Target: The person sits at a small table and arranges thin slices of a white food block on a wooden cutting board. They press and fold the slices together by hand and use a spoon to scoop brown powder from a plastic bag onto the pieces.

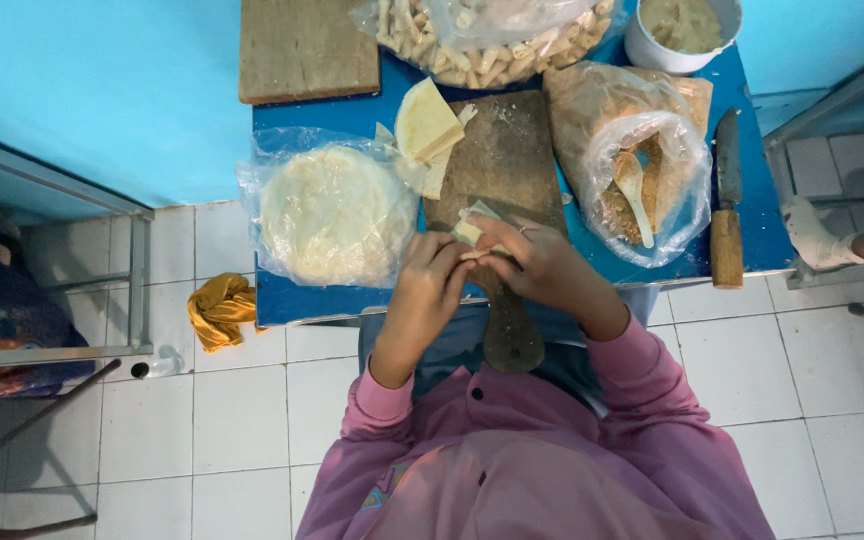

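My left hand [430, 280] and my right hand [542, 262] meet over the near end of a dark wooden cutting board [507, 150]. Together they pinch a small pale folded pastry wrapper [474, 226] between the fingertips. Cut wedge-shaped wrapper pieces [425, 128] lie at the board's far left corner. A stack of round pale wrappers in a clear plastic bag [327, 212] sits left of my hands. A plastic bag of brown filling with a pale spoon [632, 190] in it lies right of the board.
The small blue table [592, 262] also carries a second wooden board [307, 48], a bag of finished rolls [487, 42], a white bowl [682, 30] and a wooden-handled knife [725, 205]. A yellow cloth [220, 308] hangs at the left edge. Someone's foot [822, 240] rests at right.
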`<state>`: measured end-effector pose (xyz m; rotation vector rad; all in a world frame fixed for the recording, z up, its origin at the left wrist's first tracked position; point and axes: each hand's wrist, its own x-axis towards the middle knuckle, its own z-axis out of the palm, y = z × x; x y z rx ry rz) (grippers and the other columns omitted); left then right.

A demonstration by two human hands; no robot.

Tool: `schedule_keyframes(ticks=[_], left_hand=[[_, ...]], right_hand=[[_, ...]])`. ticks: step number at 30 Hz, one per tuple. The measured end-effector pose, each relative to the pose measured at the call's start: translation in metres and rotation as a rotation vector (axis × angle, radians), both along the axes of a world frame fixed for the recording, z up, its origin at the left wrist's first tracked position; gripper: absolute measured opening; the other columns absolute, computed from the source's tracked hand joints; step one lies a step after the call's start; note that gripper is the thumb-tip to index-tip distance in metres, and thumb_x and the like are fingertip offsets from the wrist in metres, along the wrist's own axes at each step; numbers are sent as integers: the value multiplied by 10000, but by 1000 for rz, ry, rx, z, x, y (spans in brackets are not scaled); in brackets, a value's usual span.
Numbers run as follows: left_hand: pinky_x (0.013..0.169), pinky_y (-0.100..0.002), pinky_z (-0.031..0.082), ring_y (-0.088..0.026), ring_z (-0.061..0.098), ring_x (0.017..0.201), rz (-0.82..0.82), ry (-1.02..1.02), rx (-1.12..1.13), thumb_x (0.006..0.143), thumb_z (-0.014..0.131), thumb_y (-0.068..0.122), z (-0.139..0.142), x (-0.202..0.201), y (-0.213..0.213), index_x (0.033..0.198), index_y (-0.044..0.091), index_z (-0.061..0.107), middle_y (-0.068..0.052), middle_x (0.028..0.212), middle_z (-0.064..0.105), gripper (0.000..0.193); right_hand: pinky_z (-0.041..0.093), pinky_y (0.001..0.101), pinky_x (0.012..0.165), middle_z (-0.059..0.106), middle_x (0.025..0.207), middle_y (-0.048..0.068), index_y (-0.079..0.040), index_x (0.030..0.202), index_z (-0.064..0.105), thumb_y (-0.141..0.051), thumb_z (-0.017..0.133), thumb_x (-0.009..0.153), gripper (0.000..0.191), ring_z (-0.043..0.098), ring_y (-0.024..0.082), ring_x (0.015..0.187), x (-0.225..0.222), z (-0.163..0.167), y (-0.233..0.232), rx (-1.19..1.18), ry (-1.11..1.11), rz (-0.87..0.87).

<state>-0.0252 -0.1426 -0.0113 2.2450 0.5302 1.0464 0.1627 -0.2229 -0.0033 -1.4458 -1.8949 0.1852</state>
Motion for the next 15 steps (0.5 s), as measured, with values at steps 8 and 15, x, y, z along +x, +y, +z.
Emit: schedule_keyframes(ticks=[8,15], left_hand=[[832,-444,476,-374,583,968,58,22,-53,910,674,-21,-1,5,0,1003,-16,685,-170,1009,612,93],[827,-464,467,-380,583,948,102,31,-48,901,638,-32,0,9,2,1003,-17,695,-171,979,631,118]], right_hand=[[595,360,769,743,947,78,-71,1488,484,-41,687,937,588,755,243,870,0,5,12,-89,257,18],[404,393,793,651,849,40,-82,1352,660,-89,766,896,468,581,225,849,-7,6,14,149,-212,-145]])
